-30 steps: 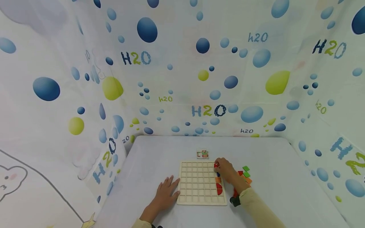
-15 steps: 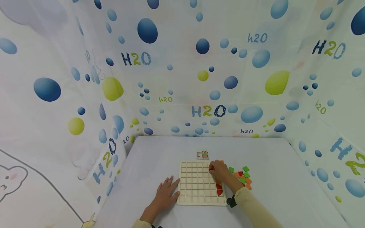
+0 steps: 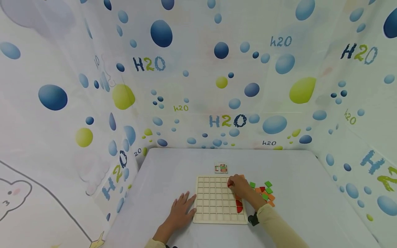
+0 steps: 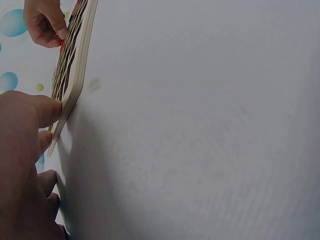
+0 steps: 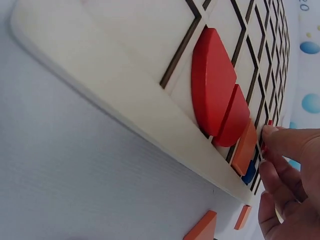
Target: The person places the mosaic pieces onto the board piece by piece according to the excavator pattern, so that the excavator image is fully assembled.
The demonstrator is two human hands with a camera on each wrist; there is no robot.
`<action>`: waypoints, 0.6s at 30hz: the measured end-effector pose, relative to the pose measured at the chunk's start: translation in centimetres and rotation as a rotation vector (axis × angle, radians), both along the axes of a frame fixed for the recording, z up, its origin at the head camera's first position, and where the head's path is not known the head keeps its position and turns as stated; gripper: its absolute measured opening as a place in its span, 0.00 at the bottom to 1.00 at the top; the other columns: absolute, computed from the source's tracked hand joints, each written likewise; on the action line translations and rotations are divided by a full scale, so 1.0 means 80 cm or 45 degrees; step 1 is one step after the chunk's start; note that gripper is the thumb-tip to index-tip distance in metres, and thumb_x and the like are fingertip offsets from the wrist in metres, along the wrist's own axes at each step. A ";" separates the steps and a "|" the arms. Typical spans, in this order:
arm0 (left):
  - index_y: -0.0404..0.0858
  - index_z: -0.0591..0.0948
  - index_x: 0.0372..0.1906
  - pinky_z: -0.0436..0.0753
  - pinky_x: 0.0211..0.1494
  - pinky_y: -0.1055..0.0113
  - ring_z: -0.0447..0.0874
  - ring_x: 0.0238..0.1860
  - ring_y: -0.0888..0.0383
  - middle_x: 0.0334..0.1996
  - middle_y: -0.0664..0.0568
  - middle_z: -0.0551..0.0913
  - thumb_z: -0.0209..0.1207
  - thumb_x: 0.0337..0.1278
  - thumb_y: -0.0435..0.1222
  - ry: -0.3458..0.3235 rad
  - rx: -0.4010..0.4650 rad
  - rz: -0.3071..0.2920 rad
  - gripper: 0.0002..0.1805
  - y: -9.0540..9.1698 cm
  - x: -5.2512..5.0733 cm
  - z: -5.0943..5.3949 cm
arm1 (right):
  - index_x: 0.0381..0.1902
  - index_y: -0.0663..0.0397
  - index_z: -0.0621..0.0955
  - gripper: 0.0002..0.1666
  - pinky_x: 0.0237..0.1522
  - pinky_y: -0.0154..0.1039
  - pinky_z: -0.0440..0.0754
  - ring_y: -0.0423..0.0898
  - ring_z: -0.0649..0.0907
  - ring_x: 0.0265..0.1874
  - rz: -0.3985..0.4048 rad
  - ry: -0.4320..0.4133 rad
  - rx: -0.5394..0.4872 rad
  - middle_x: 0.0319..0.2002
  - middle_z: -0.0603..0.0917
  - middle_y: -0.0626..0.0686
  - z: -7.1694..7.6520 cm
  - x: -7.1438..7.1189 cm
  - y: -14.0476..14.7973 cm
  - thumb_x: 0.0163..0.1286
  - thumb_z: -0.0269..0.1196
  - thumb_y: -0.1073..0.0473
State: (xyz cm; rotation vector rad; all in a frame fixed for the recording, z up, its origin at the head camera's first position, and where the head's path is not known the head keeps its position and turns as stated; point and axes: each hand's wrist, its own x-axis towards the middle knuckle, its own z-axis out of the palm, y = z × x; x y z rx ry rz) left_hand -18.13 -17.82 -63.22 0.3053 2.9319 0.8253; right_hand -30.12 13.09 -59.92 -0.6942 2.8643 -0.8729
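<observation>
A pale wooden grid board [image 3: 214, 203] lies flat on the white table. My left hand [image 3: 181, 210] rests at its left side with spread fingers, thumb and a fingertip touching the edge. Over the board's upper right part, my right hand [image 3: 240, 186] pinches a small red tile [image 3: 230, 184], mostly covered by the fingers. Along the right column sit red rounded tiles [image 5: 212, 82], an orange tile [image 5: 245, 147] and a blue tile [image 5: 249, 172], the latter two largely hidden by my hand in the head view.
Loose green, orange and red tiles [image 3: 265, 197] lie right of the board, partly behind my right forearm. A small picture card [image 3: 221, 167] lies beyond the board's far edge. Patterned white sheets [image 3: 198, 86] surround the table on its far side and both flanks.
My right hand has shifted left from the board's right column, pinching the red tile, then stayed nearly still over the last half second. The left hand has kept its place.
</observation>
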 end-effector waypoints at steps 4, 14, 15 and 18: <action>0.43 0.70 0.79 0.52 0.78 0.26 0.55 0.81 0.30 0.81 0.35 0.61 0.55 0.77 0.49 0.002 0.006 -0.005 0.32 0.001 0.001 0.002 | 0.43 0.52 0.83 0.03 0.46 0.56 0.77 0.49 0.79 0.40 -0.092 -0.003 -0.009 0.43 0.80 0.53 0.000 -0.006 0.008 0.74 0.69 0.62; 0.43 0.71 0.79 0.53 0.78 0.25 0.56 0.81 0.29 0.81 0.34 0.62 0.57 0.77 0.49 0.026 -0.007 -0.003 0.32 0.000 -0.001 -0.002 | 0.62 0.62 0.82 0.20 0.55 0.68 0.81 0.69 0.80 0.58 -0.382 0.099 0.099 0.59 0.79 0.70 0.005 -0.023 0.030 0.74 0.67 0.65; 0.43 0.71 0.79 0.53 0.78 0.26 0.56 0.81 0.30 0.81 0.35 0.62 0.57 0.77 0.48 0.021 -0.005 0.000 0.32 0.000 -0.001 -0.003 | 0.60 0.62 0.83 0.19 0.54 0.69 0.81 0.68 0.80 0.58 -0.393 0.083 0.114 0.58 0.80 0.69 0.005 -0.023 0.031 0.74 0.67 0.65; 0.43 0.71 0.78 0.53 0.78 0.25 0.56 0.81 0.30 0.81 0.35 0.62 0.57 0.76 0.48 0.019 0.003 0.000 0.32 0.000 -0.002 -0.003 | 0.56 0.62 0.85 0.15 0.51 0.68 0.81 0.68 0.80 0.55 -0.415 0.055 0.117 0.54 0.81 0.68 0.006 -0.022 0.033 0.73 0.68 0.64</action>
